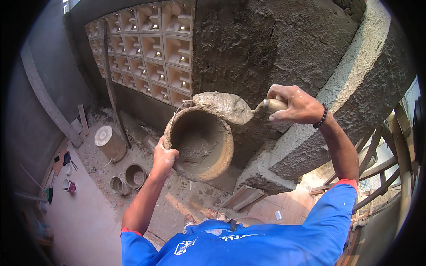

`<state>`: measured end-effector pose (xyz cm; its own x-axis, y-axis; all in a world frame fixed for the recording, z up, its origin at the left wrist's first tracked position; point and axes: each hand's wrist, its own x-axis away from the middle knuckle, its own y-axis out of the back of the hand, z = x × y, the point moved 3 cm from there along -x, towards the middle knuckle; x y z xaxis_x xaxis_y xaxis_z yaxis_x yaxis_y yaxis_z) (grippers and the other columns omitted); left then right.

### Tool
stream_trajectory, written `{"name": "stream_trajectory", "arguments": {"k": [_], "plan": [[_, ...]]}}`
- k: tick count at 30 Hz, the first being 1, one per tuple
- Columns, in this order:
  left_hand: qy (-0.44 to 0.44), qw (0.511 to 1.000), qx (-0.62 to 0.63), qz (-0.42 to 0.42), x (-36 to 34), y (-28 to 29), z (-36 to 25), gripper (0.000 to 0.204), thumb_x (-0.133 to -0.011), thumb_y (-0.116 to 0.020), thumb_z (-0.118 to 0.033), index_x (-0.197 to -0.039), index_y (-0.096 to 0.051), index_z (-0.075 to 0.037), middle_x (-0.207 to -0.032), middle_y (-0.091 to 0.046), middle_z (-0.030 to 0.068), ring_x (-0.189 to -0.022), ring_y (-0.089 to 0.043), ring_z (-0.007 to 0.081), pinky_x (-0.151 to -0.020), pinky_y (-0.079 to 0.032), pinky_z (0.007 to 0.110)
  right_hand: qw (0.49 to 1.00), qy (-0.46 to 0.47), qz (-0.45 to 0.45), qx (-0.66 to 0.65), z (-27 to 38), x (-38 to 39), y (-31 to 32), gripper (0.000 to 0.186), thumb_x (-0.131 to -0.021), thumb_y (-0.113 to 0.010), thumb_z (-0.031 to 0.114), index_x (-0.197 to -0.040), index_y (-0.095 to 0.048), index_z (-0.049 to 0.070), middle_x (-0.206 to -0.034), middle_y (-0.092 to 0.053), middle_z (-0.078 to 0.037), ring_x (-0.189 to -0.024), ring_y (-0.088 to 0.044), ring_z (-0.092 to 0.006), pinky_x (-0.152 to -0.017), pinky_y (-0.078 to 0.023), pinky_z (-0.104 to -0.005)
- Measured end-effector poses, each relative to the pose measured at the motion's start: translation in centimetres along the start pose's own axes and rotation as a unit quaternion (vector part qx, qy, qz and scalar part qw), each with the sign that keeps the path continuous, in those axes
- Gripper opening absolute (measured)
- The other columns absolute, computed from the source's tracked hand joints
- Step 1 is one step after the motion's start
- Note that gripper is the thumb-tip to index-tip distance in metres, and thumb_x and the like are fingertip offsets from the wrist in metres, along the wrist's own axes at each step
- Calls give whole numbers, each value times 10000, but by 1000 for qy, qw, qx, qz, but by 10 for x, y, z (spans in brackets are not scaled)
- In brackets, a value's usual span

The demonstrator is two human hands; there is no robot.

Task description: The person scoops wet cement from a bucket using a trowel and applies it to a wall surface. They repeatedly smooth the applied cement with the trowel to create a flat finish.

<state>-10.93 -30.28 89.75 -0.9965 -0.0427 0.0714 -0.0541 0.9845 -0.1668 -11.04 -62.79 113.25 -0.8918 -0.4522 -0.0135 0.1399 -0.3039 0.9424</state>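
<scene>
My left hand [164,157] grips the left rim of a mud-caked bucket [227,148], holding it up in front of the wall. Some wet mortar [193,148] lies at the bottom of the bucket. My right hand [295,105] is wrapped round the handle of a trowel [276,105], and a dark bead bracelet circles that wrist. A thick load of grey mortar [222,105] covers the trowel's blade, just above the bucket's far rim. Behind it stands a wall [235,48] coated in rough, damp mortar.
Pale breeze blocks [153,48] fill an opening at the upper left. A sloping rough concrete beam [319,115] runs down on the right. On the floor stand a lidded drum [108,142], two small buckets [135,175], and wooden boards [243,198] near my feet. A plank [109,75] leans on the wall.
</scene>
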Motion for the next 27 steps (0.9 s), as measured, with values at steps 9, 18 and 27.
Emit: {"name": "stream_trajectory", "arguments": {"k": [9,18,27], "plan": [[15,998,-17,-55,5,17,43,691,-593,-514,93,-1282,-480,41,-1042,-580,70,-890,-540,150,-722,-460,241,985,-154,-76,-7,-132,-77,100,403,-877,-658,318,-1084,-665,-28,-733,-617,-60,-595,-571,-121,-518,-465,-270],[44,998,-19,-33,9,8,66,634,-627,-503,99,-1258,-495,41,-1045,-594,63,-897,-547,152,-744,-453,241,968,-105,-227,-22,-151,-34,110,319,-870,-630,298,-1028,-636,21,-705,-500,9,-575,-464,-60,-496,-372,-250],[-43,990,-126,51,0,-41,49,655,-678,-503,65,-1331,-468,34,-1137,-634,135,-1049,-588,192,-936,-435,294,967,7,163,194,-43,-13,-123,246,-763,-620,115,-985,-701,45,-906,-679,-219,-848,-673,-357,-728,-537,-447]]}}
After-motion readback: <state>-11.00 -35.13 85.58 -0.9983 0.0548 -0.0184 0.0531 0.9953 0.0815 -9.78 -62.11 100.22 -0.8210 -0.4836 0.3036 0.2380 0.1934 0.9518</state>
